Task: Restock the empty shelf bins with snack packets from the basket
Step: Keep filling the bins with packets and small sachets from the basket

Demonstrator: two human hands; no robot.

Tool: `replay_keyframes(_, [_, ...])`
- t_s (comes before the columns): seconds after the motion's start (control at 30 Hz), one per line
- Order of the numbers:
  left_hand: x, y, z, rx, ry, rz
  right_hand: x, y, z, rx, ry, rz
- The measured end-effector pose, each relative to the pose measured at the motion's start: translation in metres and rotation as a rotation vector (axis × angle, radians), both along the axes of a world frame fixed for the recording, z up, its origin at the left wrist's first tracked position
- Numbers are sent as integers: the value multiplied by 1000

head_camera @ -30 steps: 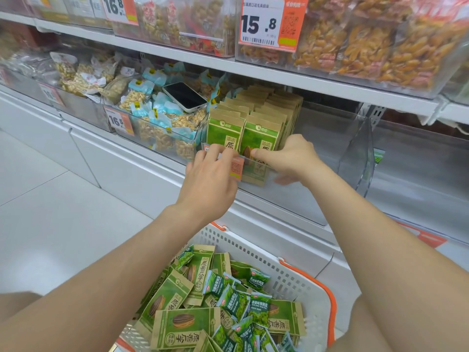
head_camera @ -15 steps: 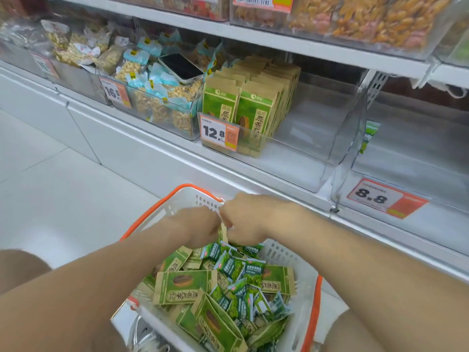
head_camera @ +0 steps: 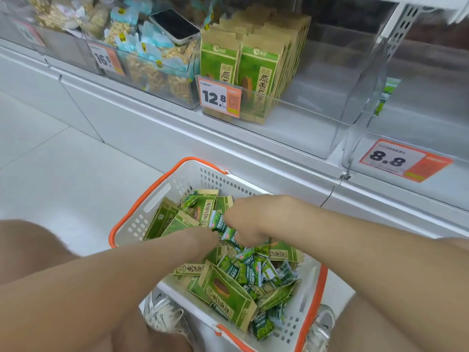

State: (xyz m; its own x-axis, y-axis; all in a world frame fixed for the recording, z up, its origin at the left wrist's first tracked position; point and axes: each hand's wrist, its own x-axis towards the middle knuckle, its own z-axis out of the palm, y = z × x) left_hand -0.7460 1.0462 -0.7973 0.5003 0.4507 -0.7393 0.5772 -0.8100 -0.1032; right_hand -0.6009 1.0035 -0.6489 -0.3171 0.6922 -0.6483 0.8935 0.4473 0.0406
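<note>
A white basket with an orange rim [head_camera: 175,185] stands on the floor below me, full of large green-and-kraft snack packets [head_camera: 223,293] and small green packets [head_camera: 256,271]. Both hands reach down into it. My left hand [head_camera: 200,241] is dug in among the packets, its fingers hidden. My right hand [head_camera: 256,221] curls downward, and a small green packet [head_camera: 219,223] pokes out at its fingertips. On the shelf, a clear bin [head_camera: 314,123] holds upright rows of large green packets [head_camera: 256,72] in its left half; its right half is bare.
A phone [head_camera: 175,26] lies on the nut packets in the bin at the left. Another clear bin [head_camera: 416,118], tagged 8.8, stands at the right with one small green packet [head_camera: 385,97] at its back. My shoes [head_camera: 162,313] show under the basket. White floor lies to the left.
Both hands have come down from the shelf bin's packet rows into the basket. My view has tilted down, and the hands now sit deeper among the packets.
</note>
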Motion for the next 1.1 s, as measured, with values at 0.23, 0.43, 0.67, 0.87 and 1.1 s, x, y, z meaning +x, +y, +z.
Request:
replay_keyframes(0.23, [2, 4, 3, 10, 7, 40, 0, 6, 0, 11, -3, 4])
replay_keyframes(0.43, [4, 12, 16, 15, -64, 110, 8, 8, 16, 42, 15, -12])
replay_keyframes(0.67, [21, 46, 100, -108, -691, 505, 41, 13, 59, 286, 91, -290])
replay_keyframes(0.87, [33, 37, 167, -651, -1255, 888, 85, 17, 94, 513, 405, -638])
replay_keyframes(1.1, [39, 35, 194, -732, -1525, 987, 85, 13, 111, 471, 1131, -1055])
